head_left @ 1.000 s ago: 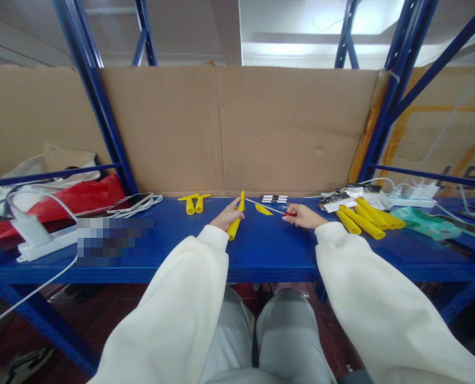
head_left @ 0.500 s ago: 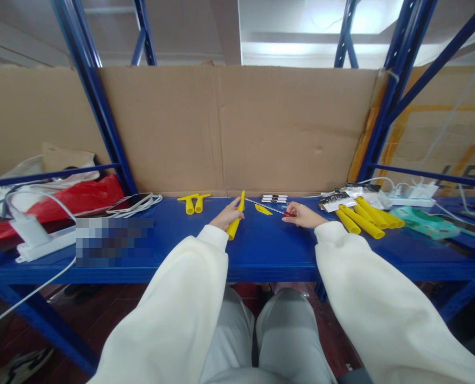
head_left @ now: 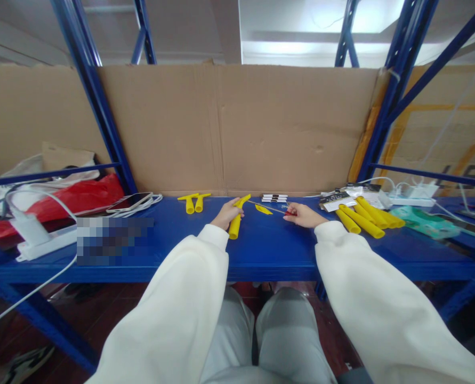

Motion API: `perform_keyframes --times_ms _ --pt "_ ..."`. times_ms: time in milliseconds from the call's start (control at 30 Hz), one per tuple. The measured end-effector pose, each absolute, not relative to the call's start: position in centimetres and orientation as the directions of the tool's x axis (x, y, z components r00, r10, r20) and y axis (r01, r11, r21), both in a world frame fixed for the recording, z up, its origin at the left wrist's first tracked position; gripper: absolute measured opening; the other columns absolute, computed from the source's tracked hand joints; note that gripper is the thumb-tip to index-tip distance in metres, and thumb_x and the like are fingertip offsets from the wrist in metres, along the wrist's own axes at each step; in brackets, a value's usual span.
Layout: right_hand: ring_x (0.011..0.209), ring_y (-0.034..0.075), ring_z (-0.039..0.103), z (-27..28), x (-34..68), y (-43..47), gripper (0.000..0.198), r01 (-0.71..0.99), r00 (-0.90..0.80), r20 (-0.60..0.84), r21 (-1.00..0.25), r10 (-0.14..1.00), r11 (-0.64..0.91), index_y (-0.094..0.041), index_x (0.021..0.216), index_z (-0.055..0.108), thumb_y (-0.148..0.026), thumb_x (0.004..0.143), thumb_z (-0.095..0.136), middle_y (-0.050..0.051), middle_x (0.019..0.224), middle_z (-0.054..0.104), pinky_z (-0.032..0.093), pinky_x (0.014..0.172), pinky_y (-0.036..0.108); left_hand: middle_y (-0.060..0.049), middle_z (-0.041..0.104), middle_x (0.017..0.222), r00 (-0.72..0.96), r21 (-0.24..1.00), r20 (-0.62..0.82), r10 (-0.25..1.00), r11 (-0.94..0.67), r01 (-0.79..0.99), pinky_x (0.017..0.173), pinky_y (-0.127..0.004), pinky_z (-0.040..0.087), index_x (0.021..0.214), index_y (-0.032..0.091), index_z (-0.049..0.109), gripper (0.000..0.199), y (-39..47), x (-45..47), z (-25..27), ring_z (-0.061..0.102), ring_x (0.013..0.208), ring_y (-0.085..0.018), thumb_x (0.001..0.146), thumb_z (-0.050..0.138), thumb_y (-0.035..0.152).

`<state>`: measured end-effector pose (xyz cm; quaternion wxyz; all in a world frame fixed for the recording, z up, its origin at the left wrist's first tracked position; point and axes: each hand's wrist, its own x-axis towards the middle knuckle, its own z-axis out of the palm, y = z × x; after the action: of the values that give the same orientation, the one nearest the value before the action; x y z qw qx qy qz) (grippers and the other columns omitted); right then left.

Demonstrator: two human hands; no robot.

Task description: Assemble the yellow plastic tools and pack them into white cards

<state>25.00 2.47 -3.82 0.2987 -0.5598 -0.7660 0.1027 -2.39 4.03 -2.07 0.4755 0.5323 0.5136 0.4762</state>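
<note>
In the head view my left hand is closed around the yellow handle of a T-shaped squeegee-like tool, its flat head tilted up to the right. My right hand grips the red handle of a screwdriver. The thin metal shaft reaches left, and its tip lies at or very near the yellow head; contact is too small to make out. Under the shaft a loose yellow blade-like piece rests on the blue table. Two more yellow T-shaped tools lie to the left.
Several yellow tube handles are heaped at the right beside black-and-white packets and a green plastic pack. Small black-and-white pieces sit at the back, before the cardboard wall. White cables and a power strip occupy the left.
The yellow tool in my left hand has turned, so its flat head now faces me more and leans right. My right hand and the screwdriver have barely moved.
</note>
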Motion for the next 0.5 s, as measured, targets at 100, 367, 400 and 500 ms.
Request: perform_keyframes --times_ms 100,367,400,500 --pt "0.069 0.017 0.060 -3.65 25.12 2.44 0.021 0.831 -0.197 0.334 -0.443 0.922 0.338 -0.023 0.072 0.050 -0.029 0.077 0.069 0.000 0.070 0.064 0.045 0.065 0.028 -0.007 0.071 0.080 -0.030 0.994 0.031 0.999 -0.028 0.106 0.055 -0.021 0.048 0.148 0.010 0.049 0.079 4.06 -2.37 -2.13 0.061 0.057 -0.013 0.072 0.062 -0.005" --pt "0.072 0.017 0.065 -3.46 25.22 2.39 0.018 0.853 -0.227 0.303 -0.397 0.926 0.339 -0.022 0.074 0.055 -0.022 0.073 0.074 0.001 0.074 0.069 0.049 0.069 0.027 -0.007 0.074 0.088 -0.170 0.995 0.029 0.985 -0.012 0.095 0.064 -0.022 0.052 0.145 0.009 0.050 0.081 4.01 -2.37 -2.15 0.066 0.069 -0.015 0.068 0.067 -0.006" --pt "0.073 0.017 0.065 -3.47 25.26 2.42 0.017 0.855 -0.229 0.303 -0.392 0.925 0.340 -0.021 0.075 0.057 -0.021 0.073 0.074 0.001 0.075 0.069 0.049 0.069 0.027 -0.009 0.074 0.093 -0.173 0.996 0.028 0.985 -0.013 0.087 0.067 -0.023 0.053 0.144 0.009 0.051 0.080 4.01 -2.38 -2.17 0.068 0.073 -0.017 0.067 0.069 -0.005" --pt "0.075 0.017 0.067 -3.57 25.53 2.67 0.014 0.869 -0.227 0.300 -0.367 0.927 0.332 -0.021 0.078 0.060 -0.019 0.074 0.073 0.001 0.079 0.072 0.051 0.070 0.027 -0.012 0.075 0.104 -0.165 0.997 0.019 0.986 -0.007 0.077 0.075 -0.026 0.055 0.145 0.009 0.051 0.082 4.09 -2.37 -2.35 0.071 0.084 -0.020 0.067 0.072 -0.003"
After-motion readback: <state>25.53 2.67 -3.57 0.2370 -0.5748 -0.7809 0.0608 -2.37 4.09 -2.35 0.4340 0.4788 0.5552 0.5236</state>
